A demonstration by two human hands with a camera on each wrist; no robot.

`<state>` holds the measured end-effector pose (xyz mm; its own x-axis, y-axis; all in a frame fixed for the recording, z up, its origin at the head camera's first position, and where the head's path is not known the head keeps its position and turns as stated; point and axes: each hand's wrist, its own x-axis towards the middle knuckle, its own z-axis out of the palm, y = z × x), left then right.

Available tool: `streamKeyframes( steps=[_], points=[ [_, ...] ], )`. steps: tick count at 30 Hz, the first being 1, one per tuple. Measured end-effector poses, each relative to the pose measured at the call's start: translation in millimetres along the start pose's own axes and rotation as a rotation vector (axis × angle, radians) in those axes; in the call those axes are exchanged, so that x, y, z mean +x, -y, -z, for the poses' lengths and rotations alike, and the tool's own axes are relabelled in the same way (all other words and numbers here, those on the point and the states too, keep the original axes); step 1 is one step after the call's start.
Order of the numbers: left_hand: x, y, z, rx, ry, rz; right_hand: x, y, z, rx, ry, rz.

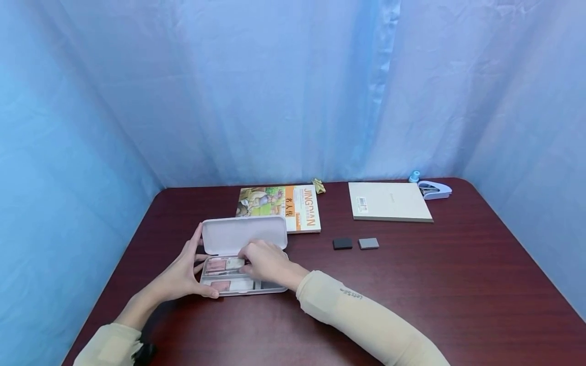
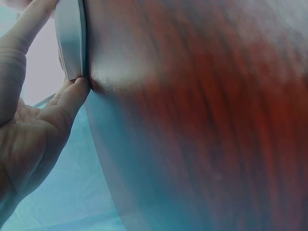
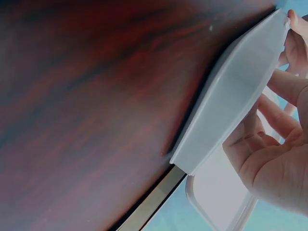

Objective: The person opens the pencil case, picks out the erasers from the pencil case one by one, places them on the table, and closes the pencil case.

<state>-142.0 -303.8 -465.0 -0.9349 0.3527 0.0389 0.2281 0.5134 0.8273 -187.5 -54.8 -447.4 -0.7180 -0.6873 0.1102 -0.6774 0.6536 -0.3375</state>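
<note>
A white hinged case lies open on the dark red table (image 1: 412,284), its lid (image 1: 244,234) standing up behind the tray (image 1: 274,290). Pink and pale blocks fill the tray's compartments. My left hand (image 1: 183,274) steadies the case's left end, with a straight finger against the lid edge (image 2: 72,38) and the thumb (image 2: 72,98) on the front corner. My right hand (image 1: 263,262) reaches into the tray, fingertips curled on the right end of a pale block (image 1: 233,263). In the right wrist view, the right hand's fingers (image 3: 279,163) curl in front of the lid (image 3: 231,96).
Behind the case lies a picture book (image 1: 279,206), with a yellow wrapper (image 1: 318,186) beside it. To the right are a black block (image 1: 342,243), a grey block (image 1: 368,243), a cream pad (image 1: 389,201) and a white stapler-like tool (image 1: 435,189). Blue curtains enclose the table.
</note>
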Motion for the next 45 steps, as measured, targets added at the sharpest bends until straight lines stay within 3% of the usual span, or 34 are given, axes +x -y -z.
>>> streamKeyframes(
  steps=[9,20,30,45],
  points=[
    [-3.0,0.5,-0.5,0.003,-0.005,-0.013,2,1,-1,0.037,0.022,-0.025],
    [3.6,-1.1,-1.4,0.008,0.007,-0.022,0,-2,4,0.036,0.005,-0.052],
    [-0.1,0.2,0.7,0.0,0.002,-0.03,3,-1,4,0.061,0.012,-0.012],
    [0.9,1.8,0.2,-0.002,0.0,-0.03,5,-6,12,0.344,0.11,0.0]
  ],
)
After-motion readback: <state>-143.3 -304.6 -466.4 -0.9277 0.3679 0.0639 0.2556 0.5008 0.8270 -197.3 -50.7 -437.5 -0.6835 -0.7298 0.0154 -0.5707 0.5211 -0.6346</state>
